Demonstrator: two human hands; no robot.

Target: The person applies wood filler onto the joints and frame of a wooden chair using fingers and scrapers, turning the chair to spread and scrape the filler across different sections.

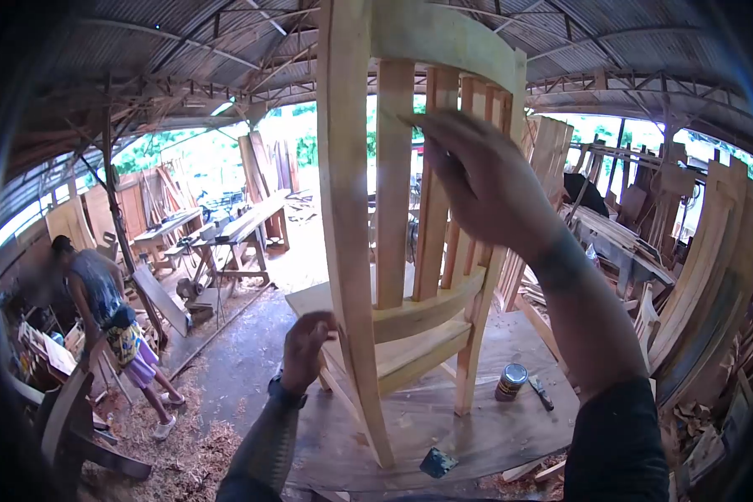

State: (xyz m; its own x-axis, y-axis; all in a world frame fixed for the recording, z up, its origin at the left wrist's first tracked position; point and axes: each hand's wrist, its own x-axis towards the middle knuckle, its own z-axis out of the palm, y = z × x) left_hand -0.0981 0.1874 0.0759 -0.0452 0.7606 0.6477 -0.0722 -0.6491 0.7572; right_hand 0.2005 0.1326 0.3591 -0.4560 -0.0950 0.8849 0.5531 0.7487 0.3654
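Observation:
A pale, unfinished wooden chair [349,209] stands upright with its slatted back close to me. My right hand [477,180] is raised at the upper slats, its fingers pressed together. A thin edge shows at their tips, too small to name. Lower down, my left hand [305,347] is beside the left back post, with loosely curled fingers and a gap at the thumb. Its fingertips are at the post's edge; whether they touch it I cannot tell. On the board under the chair are a labelled round can [511,382] and a dark-handled tool [541,393].
A dark, stained flat piece [437,462] lies at the near edge of the work board [418,443]. To the left, another person [109,301] bends over among wood parts. Workbenches [234,222] stand farther back. Long planks [694,259] lean at right; shavings [201,435] cover the floor.

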